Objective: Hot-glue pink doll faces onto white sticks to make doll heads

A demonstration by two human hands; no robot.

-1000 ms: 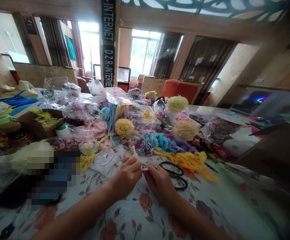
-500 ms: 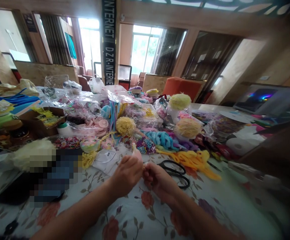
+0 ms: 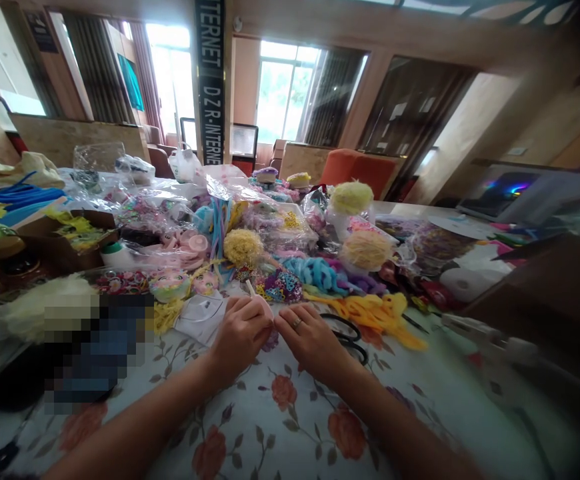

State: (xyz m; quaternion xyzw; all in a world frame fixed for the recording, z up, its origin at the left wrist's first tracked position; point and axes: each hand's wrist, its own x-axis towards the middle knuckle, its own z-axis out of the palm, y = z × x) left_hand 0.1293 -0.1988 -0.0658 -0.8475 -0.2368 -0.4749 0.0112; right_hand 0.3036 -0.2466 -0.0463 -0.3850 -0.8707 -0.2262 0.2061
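White flat item lay left of centre, beside the left hand. Its fingers were curled around a small pale-pink piece, mid-frame, likely to steady it. Right hand was just alongside, fingers bent; couldn't tell if gripping. Black-handled scissors, right of centre, partly hidden, seemingly within reach; orange fibre just beyond.

The camera rides on the person's head here, facing forward and down: left hand and right hand close by mid-frame, tablecloth below, window far off up top.
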